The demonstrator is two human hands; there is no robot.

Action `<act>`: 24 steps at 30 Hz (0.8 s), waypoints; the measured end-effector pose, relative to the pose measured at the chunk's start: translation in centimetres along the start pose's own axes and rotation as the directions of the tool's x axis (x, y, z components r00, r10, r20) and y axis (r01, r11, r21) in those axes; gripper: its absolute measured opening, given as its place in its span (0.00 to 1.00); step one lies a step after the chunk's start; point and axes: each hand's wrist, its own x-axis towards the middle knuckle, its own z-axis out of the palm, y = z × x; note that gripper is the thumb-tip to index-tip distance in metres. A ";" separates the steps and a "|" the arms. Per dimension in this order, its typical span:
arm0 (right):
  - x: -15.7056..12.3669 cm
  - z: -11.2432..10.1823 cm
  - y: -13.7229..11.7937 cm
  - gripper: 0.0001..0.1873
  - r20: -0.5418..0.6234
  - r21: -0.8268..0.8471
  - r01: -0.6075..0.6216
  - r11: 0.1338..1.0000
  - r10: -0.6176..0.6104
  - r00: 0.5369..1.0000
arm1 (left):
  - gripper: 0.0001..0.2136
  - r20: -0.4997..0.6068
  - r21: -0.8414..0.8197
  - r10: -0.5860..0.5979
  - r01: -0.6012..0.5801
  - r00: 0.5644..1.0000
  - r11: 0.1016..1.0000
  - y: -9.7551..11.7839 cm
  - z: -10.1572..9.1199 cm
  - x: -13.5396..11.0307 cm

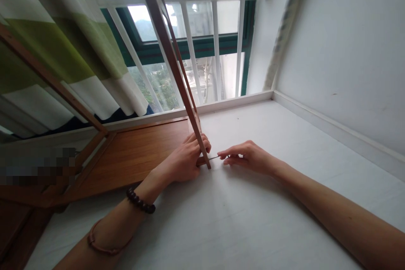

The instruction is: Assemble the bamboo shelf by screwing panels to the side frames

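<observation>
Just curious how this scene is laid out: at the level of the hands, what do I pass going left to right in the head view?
Wooden panel → left hand → foot of the wooden slat it grips → thin metal tool → right hand pinching it → white skirting board.

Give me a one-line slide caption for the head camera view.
Left hand grips the wooden frame low; right hand holds a thin metal tool to its base.

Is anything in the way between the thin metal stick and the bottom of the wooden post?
Nothing visible. The right hand pinches the thin metal stick, whose tip reaches the foot of the wooden post. The left hand grips that post from the other side.
</observation>
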 end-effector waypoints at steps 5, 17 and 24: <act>0.1 0.0 -0.6 0.15 0.008 -0.126 0.061 0.990 -0.061 0.998 | 0.13 -0.025 -0.009 0.002 -0.002 1.000 1.000 -0.1 0.0 0.0; 1.1 2.5 -1.1 0.18 -0.080 0.592 -0.341 0.731 0.473 0.877 | 0.16 -0.022 -0.007 0.002 -0.002 1.000 1.000 0.0 -0.1 0.0; 1.0 1.3 0.1 0.18 0.054 0.654 -0.356 0.668 0.428 0.902 | 0.14 -0.011 -0.019 -0.003 0.003 1.000 1.000 0.0 -0.1 0.0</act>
